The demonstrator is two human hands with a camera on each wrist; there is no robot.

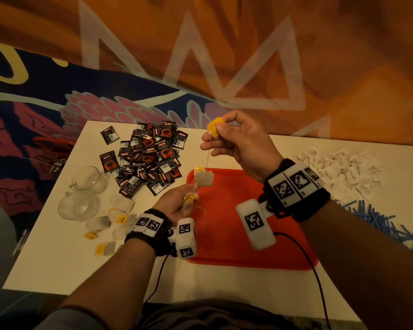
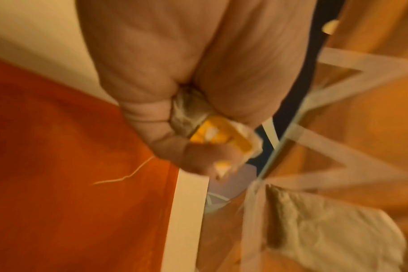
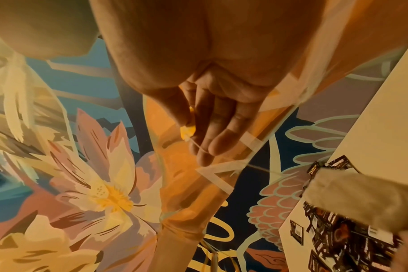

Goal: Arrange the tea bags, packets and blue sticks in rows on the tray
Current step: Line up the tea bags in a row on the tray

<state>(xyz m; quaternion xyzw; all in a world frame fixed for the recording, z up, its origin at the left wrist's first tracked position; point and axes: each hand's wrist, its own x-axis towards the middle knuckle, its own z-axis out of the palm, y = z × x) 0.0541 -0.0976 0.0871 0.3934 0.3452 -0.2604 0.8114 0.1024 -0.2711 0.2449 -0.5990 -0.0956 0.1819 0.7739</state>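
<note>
Right hand [image 1: 242,144] pinches the yellow tag [image 1: 215,126], tea bag [image 1: 204,178] dangling on vertical string over the red tray [image 1: 226,234] upper-left corner, just above left hand [image 1: 176,203] clutching more bags.

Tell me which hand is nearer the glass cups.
Left. The left hand grips tea bags at the tray's left edge, just right of the glass cups. The right hand is raised farther right, pinching a yellow tag.
</note>
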